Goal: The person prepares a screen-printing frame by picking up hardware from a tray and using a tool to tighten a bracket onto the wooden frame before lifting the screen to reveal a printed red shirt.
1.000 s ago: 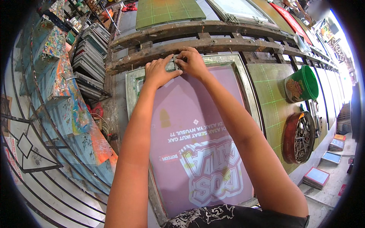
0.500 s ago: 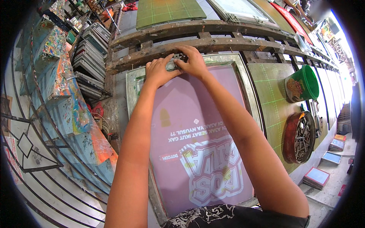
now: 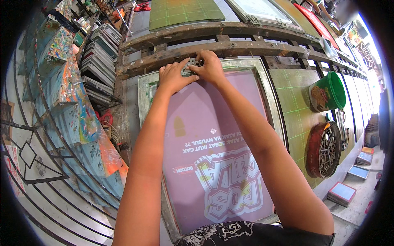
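A screen printing frame (image 3: 271,98) with pale purple mesh (image 3: 188,110) lies in front of me, white lettering showing upside down on it. At its far bar is a small metal clamp (image 3: 191,62), mostly covered by my fingers. My left hand (image 3: 175,78) curls over the far bar left of the clamp, its thumb reaching toward the right. Beside it, my right hand (image 3: 211,69) has thumb and fingers pinched at the clamp. Whatever small part sits between those fingertips is hidden.
A worn rail (image 3: 176,53) runs just beyond the frame. On the right, a green bucket (image 3: 324,94) and a round tin of bolts (image 3: 324,151) stand on a gridded green board (image 3: 287,86). Stacked frames (image 3: 102,53), paint-splashed blue steps (image 3: 65,123) and a black railing (image 3: 45,180) are left.
My right hand's fingers have drawn in and turned slightly at the clamp. The left hand stays nearly where it was. The whole view has shifted a little.
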